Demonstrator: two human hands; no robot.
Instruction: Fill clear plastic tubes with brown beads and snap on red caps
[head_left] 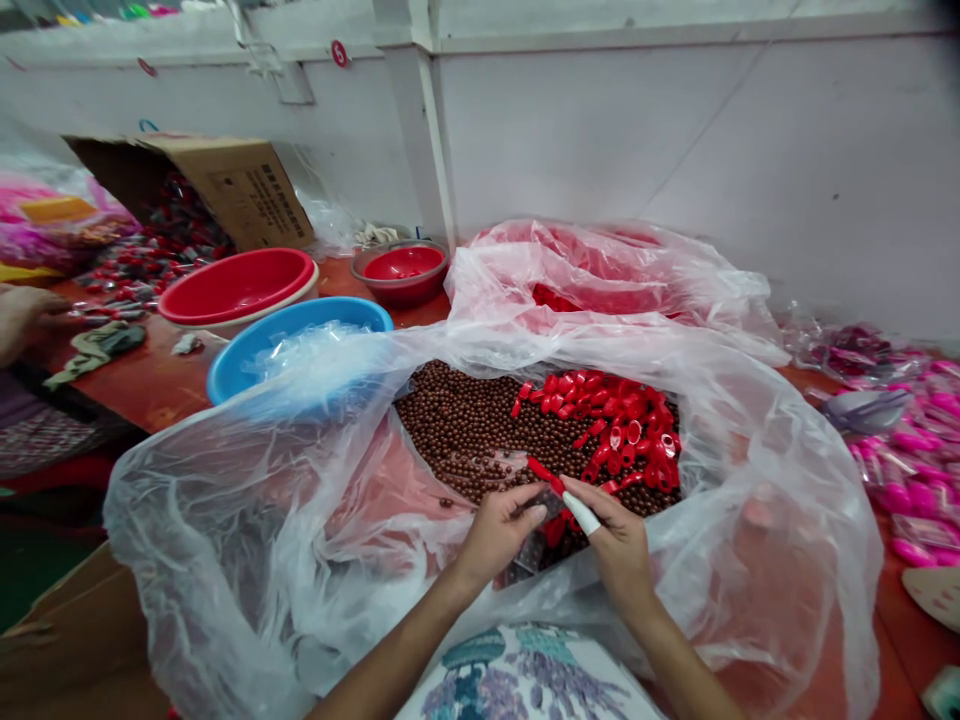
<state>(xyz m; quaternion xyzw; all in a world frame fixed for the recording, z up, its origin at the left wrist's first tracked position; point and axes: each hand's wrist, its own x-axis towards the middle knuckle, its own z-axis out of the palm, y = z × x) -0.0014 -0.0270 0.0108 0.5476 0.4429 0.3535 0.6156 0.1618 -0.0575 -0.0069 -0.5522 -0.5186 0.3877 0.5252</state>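
Observation:
My left hand is closed in a pinch on a small see-through plastic piece, partly hidden by the fingers. Close beside it, my right hand, with a white wrap on one finger, pinches a red plastic piece that meets the clear one. Both hands hover over the near side of a heap of small brown beads in a large clear plastic bag. Red ring-shaped plastic pieces are piled on the beads at the right.
A blue basin with clear plastic pieces, a red basin and a smaller bowl stand left. Behind lies another bag of red pieces. Pink packets lie right; a tipped carton and another person's hand are left.

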